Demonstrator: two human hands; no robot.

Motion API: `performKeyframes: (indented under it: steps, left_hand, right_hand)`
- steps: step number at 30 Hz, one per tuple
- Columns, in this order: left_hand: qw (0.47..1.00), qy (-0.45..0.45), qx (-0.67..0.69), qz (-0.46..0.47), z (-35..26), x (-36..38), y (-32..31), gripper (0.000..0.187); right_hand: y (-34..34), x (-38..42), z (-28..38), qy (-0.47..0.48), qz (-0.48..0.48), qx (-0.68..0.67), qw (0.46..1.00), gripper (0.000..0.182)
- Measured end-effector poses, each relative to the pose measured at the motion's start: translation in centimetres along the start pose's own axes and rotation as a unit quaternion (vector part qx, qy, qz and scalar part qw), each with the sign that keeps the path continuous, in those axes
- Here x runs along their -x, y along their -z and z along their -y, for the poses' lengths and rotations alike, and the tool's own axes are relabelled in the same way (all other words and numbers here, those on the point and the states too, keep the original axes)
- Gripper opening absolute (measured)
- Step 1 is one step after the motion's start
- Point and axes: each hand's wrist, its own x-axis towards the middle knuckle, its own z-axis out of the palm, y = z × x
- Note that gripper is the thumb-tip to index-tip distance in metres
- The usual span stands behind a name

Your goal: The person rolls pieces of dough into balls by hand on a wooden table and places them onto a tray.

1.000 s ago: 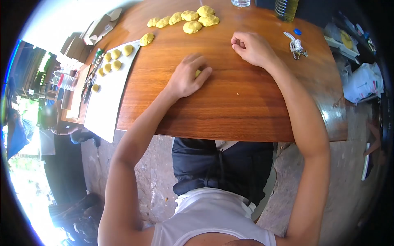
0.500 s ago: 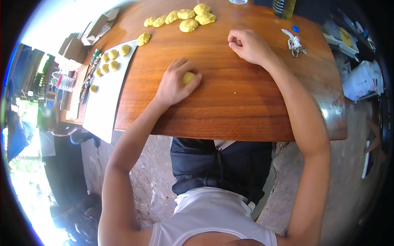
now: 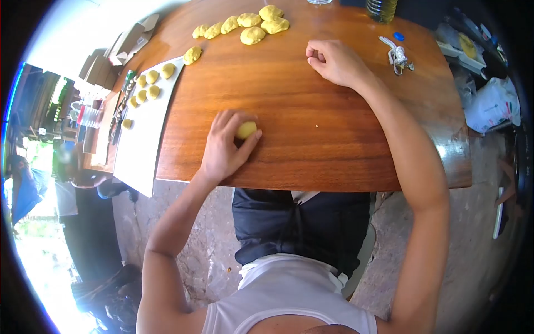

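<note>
My left hand (image 3: 225,146) curls around a smooth yellow dough ball (image 3: 246,131) on the wooden table (image 3: 311,150), near its front edge. Part of the ball shows between thumb and fingers. Farther back, my right hand (image 3: 329,60) rests on the table in a loose fist, with nothing visible in it. Beyond it, several rough yellow dough lumps (image 3: 253,35) lie in a cluster, and a single dough lump (image 3: 192,55) sits by the corner of a white board (image 3: 138,153). On the board are several smaller rounded dough balls (image 3: 153,92).
A white cord (image 3: 397,57) and a blue cap (image 3: 398,36) lie at the back right. Behind them stands a bottle of yellowish liquid (image 3: 381,10). Cardboard boxes (image 3: 105,69) are at the left, and a white plastic bag (image 3: 494,104) is beyond the right edge.
My left hand has moved with the dough ball toward me and slightly left across the table. My right hand has stayed almost where it was.
</note>
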Motion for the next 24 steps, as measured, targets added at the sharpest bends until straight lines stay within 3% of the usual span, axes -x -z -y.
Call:
performKeyframes:
  steps: [2,4,7,9,12,20,24]
  left_hand:
    - [0.996,0.071,-0.046,0.009,1.1,-1.4,0.0,0.02]
    - [0.997,0.068,-0.048,-0.006,2.6,-3.8,-0.9,0.023]
    - [1.0,0.009,-0.015,-0.02,3.0,-6.3,-2.5,0.027]
    - [0.997,-0.016,0.069,0.035,2.0,-6.8,-3.0,0.031]
    - [0.997,-0.052,0.048,0.026,0.7,-5.3,-3.4,0.031]
    - [0.997,0.047,0.027,0.06,-2.5,0.8,0.5,0.038]
    - [0.995,0.082,0.051,0.024,-2.0,1.6,0.5,0.043]
  right_hand:
    - [0.0,0.0,0.4,-0.003,0.002,0.004,1.0,0.012]
    - [0.2,-0.1,0.6,-0.021,0.0,0.026,0.999,0.013]
    - [0.0,0.2,0.5,-0.015,-0.009,0.009,1.0,0.012]
    - [0.1,0.2,0.4,-0.012,-0.009,0.011,1.0,0.012]
    - [0.1,0.0,0.5,-0.01,-0.006,0.013,1.0,0.013]
    - [0.2,0.1,0.4,-0.02,0.006,-0.002,1.0,0.013]
    - [0.1,0.1,0.2,-0.009,0.002,0.013,1.0,0.013]
